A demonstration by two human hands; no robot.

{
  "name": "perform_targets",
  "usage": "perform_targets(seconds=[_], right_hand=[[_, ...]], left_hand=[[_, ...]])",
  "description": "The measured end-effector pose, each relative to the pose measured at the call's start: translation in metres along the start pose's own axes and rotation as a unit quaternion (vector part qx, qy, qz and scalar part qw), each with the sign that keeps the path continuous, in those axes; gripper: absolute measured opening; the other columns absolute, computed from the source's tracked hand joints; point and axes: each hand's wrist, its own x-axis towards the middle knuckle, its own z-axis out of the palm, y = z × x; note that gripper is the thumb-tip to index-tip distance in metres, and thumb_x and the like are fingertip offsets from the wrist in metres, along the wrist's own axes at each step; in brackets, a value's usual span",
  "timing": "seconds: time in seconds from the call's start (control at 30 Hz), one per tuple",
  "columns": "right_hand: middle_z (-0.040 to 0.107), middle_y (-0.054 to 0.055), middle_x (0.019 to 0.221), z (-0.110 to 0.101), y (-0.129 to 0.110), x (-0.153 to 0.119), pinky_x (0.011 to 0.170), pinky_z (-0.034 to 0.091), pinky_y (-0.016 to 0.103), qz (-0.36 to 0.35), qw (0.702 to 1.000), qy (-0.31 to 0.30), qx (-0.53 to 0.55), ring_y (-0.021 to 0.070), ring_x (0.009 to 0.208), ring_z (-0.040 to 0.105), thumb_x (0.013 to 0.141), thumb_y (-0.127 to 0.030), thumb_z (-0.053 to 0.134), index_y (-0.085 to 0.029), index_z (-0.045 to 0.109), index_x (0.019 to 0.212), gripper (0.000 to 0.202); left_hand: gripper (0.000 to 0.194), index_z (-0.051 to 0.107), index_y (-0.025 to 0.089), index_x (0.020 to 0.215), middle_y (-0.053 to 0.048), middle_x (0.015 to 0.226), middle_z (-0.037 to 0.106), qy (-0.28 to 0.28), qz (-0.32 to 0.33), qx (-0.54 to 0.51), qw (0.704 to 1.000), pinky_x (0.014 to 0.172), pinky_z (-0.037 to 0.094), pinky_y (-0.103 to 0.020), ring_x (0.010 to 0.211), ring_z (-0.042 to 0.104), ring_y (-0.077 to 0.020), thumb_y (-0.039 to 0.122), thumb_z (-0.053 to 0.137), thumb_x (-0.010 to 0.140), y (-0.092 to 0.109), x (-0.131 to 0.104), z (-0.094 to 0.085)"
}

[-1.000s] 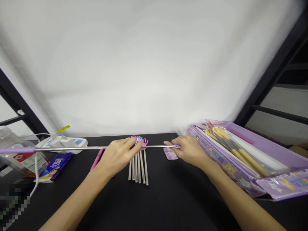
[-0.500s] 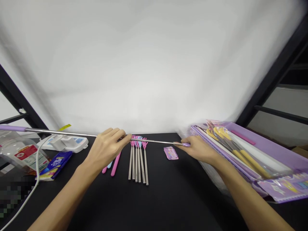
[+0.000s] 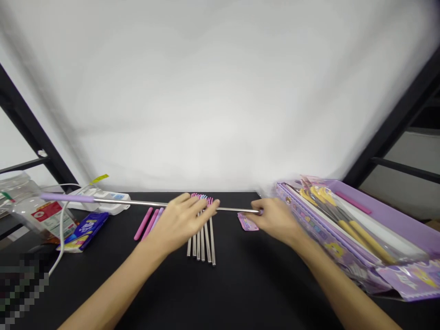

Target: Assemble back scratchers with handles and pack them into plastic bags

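A telescopic back scratcher (image 3: 130,202) is stretched lengthwise above the table, its lilac handle (image 3: 67,197) at the left end. My left hand (image 3: 180,221) is on the middle of its metal rod, with part of the grip hidden behind the hand. At the other end, my right hand (image 3: 275,219) is closed around the scratcher's small purple head, which is mostly covered. Beneath my left hand lies a row of several back scratchers (image 3: 203,243), with pink and blue claw heads and metal rods. Pink and lilac handles (image 3: 143,223) lie left of them.
A small purple card (image 3: 248,222) lies by my right hand. Right, a purple display box (image 3: 388,215) holds packaged items with yellow handles. Left are a clear plastic jar (image 3: 44,213), a blue packet (image 3: 85,231), a white power strip (image 3: 115,201) and a cable (image 3: 62,229).
The back scratcher's lilac handle has come further into view from the left. My left hand has moved right along the rod, now partly covering the row. The view has shifted slightly.
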Motion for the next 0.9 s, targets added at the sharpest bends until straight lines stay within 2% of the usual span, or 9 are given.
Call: perform_targets(seconds=[0.1,0.17,0.23,0.37,0.43,0.5,0.6,0.73,0.9], right_hand=[[0.038,-0.003,0.046,-0.012,0.036,0.005,0.052,0.020,0.027,0.017,0.998,0.053,-0.033,0.0122,0.049,0.034,0.077,-0.047,0.058,-0.021,0.038,0.048,0.044],[0.035,-0.004,0.045,-0.017,0.049,0.006,0.053,0.020,0.027,0.022,0.996,0.070,-0.047,0.0121,0.049,0.033,0.075,-0.047,0.060,-0.021,0.034,0.048,0.046],[0.036,-0.004,0.045,-0.018,0.045,0.005,0.053,0.019,0.028,0.029,0.996,0.062,-0.061,0.0125,0.049,0.033,0.073,-0.045,0.061,-0.021,0.035,0.048,0.043],[0.043,-0.002,0.047,-0.006,0.005,0.001,0.053,0.019,0.028,0.018,0.997,0.015,-0.069,0.0140,0.051,0.037,0.076,-0.039,0.058,-0.022,0.045,0.051,0.033],[0.045,-0.002,0.048,0.000,-0.009,0.000,0.053,0.019,0.028,0.005,0.998,0.000,-0.064,0.0141,0.051,0.039,0.077,-0.037,0.057,-0.022,0.046,0.051,0.032],[0.045,-0.002,0.048,0.001,-0.008,0.001,0.053,0.020,0.028,0.008,0.997,-0.005,-0.070,0.0144,0.051,0.040,0.078,-0.037,0.057,-0.022,0.047,0.052,0.031],[0.048,0.000,0.049,-0.005,0.016,0.004,0.053,0.020,0.029,0.030,0.994,0.017,-0.101,0.0157,0.052,0.044,0.079,-0.038,0.056,-0.022,0.049,0.054,0.031],[0.053,0.002,0.051,-0.013,0.038,0.004,0.055,0.022,0.029,0.034,0.990,0.047,-0.129,0.0179,0.056,0.050,0.082,-0.041,0.053,-0.022,0.052,0.056,0.033],[0.062,0.003,0.058,-0.003,0.003,0.001,0.055,0.021,0.030,0.002,0.993,-0.018,-0.113,0.0185,0.060,0.056,0.080,-0.033,0.058,-0.022,0.059,0.058,0.025]], left_hand=[[0.018,0.062,0.017,0.107,0.001,0.067,0.059,-0.030,-0.059,0.029,0.997,0.055,0.036,-0.027,0.056,0.054,-0.0131,0.029,0.054,0.096,-0.027,-0.017,-0.006],[0.018,0.063,0.017,0.105,0.003,0.062,0.056,-0.035,-0.065,0.031,0.997,0.051,0.033,-0.026,0.053,0.052,-0.0123,0.030,0.053,0.096,-0.038,-0.024,-0.008],[0.017,0.062,0.015,0.106,0.002,0.064,0.058,-0.023,-0.054,0.023,0.998,0.051,0.033,-0.026,0.054,0.053,-0.0123,0.025,0.051,0.097,-0.037,-0.025,-0.006],[0.020,0.060,0.010,0.109,0.000,0.068,0.061,0.003,-0.031,0.015,0.999,0.055,0.038,-0.027,0.060,0.056,-0.0136,0.007,0.048,0.094,-0.005,-0.014,0.005],[0.023,0.059,0.009,0.112,0.000,0.068,0.060,-0.003,-0.034,0.009,0.999,0.054,0.038,-0.027,0.059,0.055,-0.0139,0.005,0.048,0.093,0.007,-0.010,0.011],[0.023,0.058,0.011,0.116,0.000,0.069,0.061,-0.021,-0.032,-0.011,0.999,0.054,0.039,-0.027,0.059,0.056,-0.0139,0.015,0.050,0.096,0.006,-0.011,0.013],[0.023,0.062,0.015,0.110,0.001,0.069,0.063,-0.056,-0.051,-0.029,0.997,0.059,0.042,-0.028,0.059,0.058,-0.0138,0.030,0.050,0.098,-0.014,-0.021,0.008],[0.024,0.065,0.016,0.098,0.000,0.066,0.063,-0.089,-0.076,-0.053,0.992,0.057,0.040,-0.026,0.057,0.058,-0.0130,0.032,0.047,0.099,-0.036,-0.033,0.003],[0.017,0.064,0.014,0.092,0.000,0.063,0.060,-0.015,-0.044,-0.076,0.996,0.055,0.040,-0.025,0.056,0.055,-0.0124,0.022,0.050,0.097,-0.002,-0.018,0.013]])
